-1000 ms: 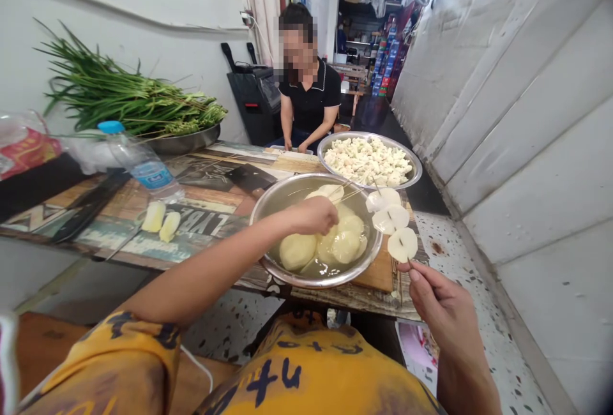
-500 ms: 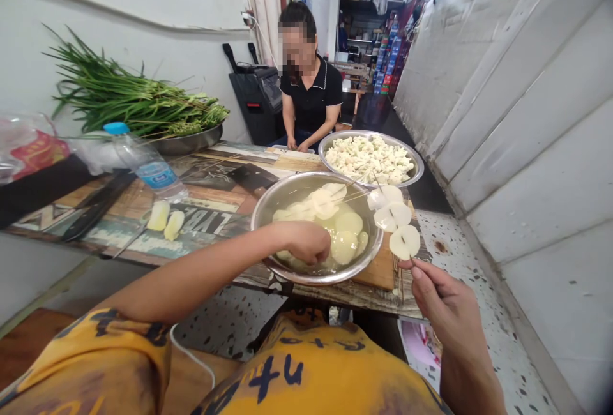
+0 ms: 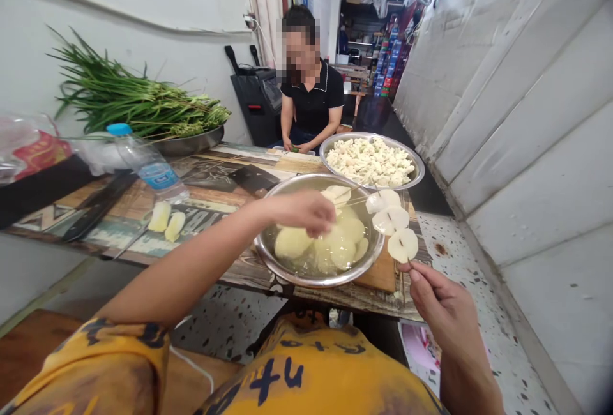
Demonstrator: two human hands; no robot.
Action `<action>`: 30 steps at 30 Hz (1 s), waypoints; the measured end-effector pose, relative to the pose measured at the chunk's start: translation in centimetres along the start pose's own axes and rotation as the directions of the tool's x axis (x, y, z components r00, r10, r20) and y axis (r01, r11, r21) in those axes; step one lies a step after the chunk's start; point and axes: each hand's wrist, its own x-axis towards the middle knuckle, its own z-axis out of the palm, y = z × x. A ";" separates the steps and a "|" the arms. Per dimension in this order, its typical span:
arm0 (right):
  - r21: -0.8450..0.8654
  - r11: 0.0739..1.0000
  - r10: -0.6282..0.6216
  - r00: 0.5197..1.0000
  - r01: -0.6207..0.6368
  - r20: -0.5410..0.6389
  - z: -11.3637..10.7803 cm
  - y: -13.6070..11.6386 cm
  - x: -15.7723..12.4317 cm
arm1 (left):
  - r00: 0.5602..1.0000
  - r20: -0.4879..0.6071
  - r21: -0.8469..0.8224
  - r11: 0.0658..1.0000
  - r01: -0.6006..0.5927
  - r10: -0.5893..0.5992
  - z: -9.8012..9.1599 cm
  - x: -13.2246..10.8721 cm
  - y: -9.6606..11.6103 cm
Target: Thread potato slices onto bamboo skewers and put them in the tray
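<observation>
My right hand (image 3: pixel 443 303) is closed round the lower end of a thin skewer (image 3: pixel 410 265). Three pale potato slices (image 3: pixel 403 246) are threaded on it, spaced apart. Over the metal bowl (image 3: pixel 271 268) hangs my left hand (image 3: pixel 313 212), its curled fingers smeared by motion; whether anything is in them I cannot tell. Loose round potato slices (image 3: pixel 335 242) lie in the water below that hand. At the bowl's far side, other skewers (image 3: pixel 352 201) with slices on them rest across the rim.
Behind the bowl stands a basin of cauliflower florets (image 3: pixel 368 161). A water bottle (image 3: pixel 156 172), two pale yellow pieces (image 3: pixel 166 220) and a knife (image 3: pixel 98 207) lie to the left, near a pan of green stalks (image 3: pixel 143 102). A person (image 3: pixel 311 92) sits across the table.
My left hand has risen out of the water and moved up over the bowl. The slices in the water have shifted. My right hand and its skewer have barely moved.
</observation>
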 end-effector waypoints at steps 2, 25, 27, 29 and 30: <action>-0.028 1.000 -0.009 1.000 0.009 0.016 0.0 0.0 0.0 | 0.965 -0.256 -0.371 0.927 -0.048 -0.053 -0.4 0.8 -0.5; -0.130 0.990 -0.052 0.998 0.056 0.037 0.3 -0.8 0.1 | 0.985 -0.035 0.649 0.746 0.152 -0.170 4.5 2.1 -1.9; -0.126 0.991 -0.051 0.998 0.056 0.039 0.3 -0.8 0.1 | 0.988 -0.027 0.439 0.886 0.147 -0.151 4.0 2.3 -2.8; -0.119 0.992 -0.046 0.998 0.051 0.041 0.3 -0.7 0.0 | 0.988 -0.013 0.132 0.979 0.153 -0.152 3.4 2.4 -3.6; -0.117 0.992 -0.042 0.998 0.047 0.042 0.3 -0.7 0.0 | 0.987 -0.013 -0.007 0.987 0.158 -0.158 3.1 2.4 -3.8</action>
